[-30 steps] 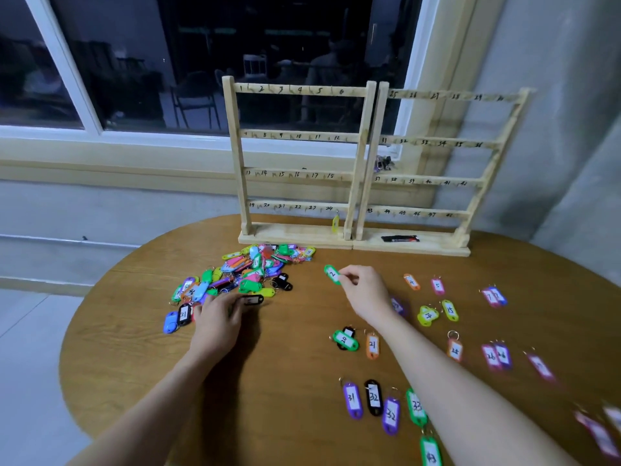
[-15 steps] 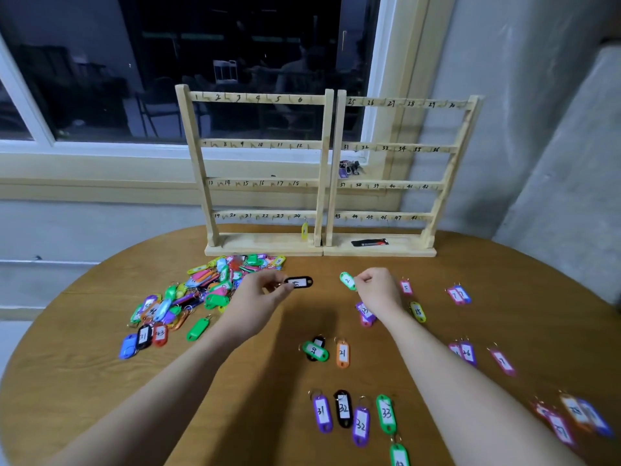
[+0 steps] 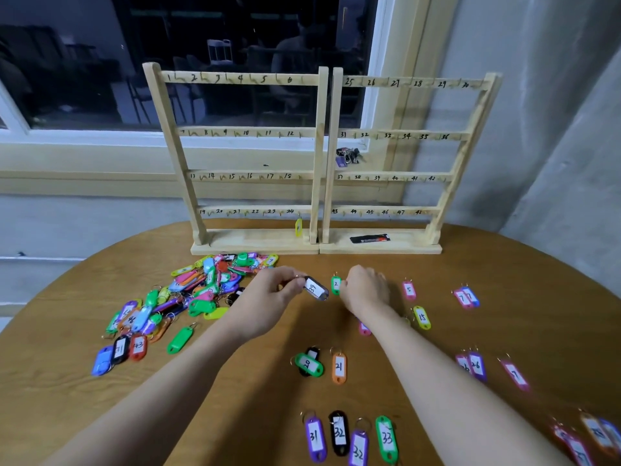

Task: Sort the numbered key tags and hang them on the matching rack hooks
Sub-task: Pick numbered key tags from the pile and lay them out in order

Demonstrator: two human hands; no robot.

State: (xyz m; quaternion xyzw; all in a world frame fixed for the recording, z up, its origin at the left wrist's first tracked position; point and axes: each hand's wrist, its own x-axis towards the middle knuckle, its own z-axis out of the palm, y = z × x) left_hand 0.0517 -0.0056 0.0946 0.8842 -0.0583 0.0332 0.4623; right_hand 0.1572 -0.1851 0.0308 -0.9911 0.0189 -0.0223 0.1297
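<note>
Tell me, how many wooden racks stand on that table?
2. The left rack, numbered 1 to 24, and the right rack, numbered 25 up, stand side by side at the table's far edge; none looks hidden.

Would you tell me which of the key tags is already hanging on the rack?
The yellow tag, hanging from the left rack's bottom rail by number 24; every other tag lies on the table or sits in a hand.

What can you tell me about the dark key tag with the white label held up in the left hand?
The dark plastic key tag with the white paper label is an elongated oval with handwritten digits that look like 39. The left hand pinches its ring end between fingertips, holding it tilted above the round wooden table, just left of a small green tag numbered 2.
</note>
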